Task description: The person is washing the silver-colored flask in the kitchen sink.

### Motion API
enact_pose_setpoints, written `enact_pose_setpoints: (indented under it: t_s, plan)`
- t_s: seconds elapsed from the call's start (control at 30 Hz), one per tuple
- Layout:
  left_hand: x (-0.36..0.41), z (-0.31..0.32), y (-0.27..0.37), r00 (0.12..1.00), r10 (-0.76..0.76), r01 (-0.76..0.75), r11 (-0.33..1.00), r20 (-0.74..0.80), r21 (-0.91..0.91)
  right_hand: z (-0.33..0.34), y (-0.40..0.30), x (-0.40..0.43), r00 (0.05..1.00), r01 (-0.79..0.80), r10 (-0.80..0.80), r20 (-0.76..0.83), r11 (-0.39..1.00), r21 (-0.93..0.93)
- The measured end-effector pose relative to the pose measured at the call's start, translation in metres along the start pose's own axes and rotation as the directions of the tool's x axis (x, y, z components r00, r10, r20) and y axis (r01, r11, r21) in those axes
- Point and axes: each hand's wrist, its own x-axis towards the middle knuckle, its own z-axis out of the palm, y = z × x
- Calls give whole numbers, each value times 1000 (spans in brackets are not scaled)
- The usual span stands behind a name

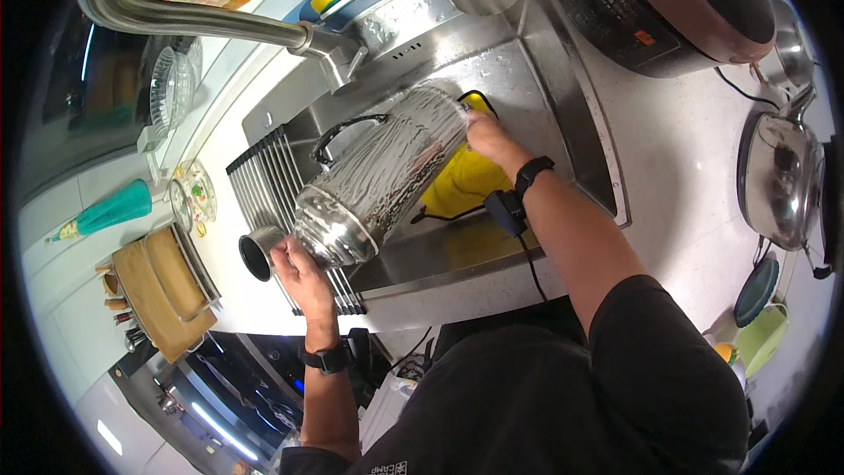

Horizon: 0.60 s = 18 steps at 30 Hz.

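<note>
A stainless steel vacuum jug [389, 165] with a black handle [343, 128] lies tilted over the sink, its surface streaked with wet suds or water. My left hand [303, 274] grips its neck, just behind the dark round mouth [256, 257]. At the opposite end, my right hand [486, 135] holds the base; its fingertips are partly hidden. Below the jug, a yellow cloth with black edging [461, 185] lies in the stainless steel sink [527, 99].
A roll-up drying rack [267, 171] spans the sink's left side. The faucet [217, 18] arches above. A rice cooker [659, 13] and a lidded steel pan [781, 178] stand to the right. Wooden cutting boards [161, 277] stand at left. A black cable [533, 270] hangs near my right forearm.
</note>
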Motion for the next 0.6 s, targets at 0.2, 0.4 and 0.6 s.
enact_pose_setpoints:
  t_s: [0.2,0.4,0.6]
  plan:
    - [5,-21,-44,994,98,-106,960,43,258,-4,-22,9,968,149,-131,-216,986,72]
    - [13,-17,-14,998,19,-26,992,55,122,56,-8,7,948,-149,198,-249,968,200]
    - [42,-16,-33,987,-58,81,985,150,-154,12,-36,-3,982,-29,-8,-191,981,-191]
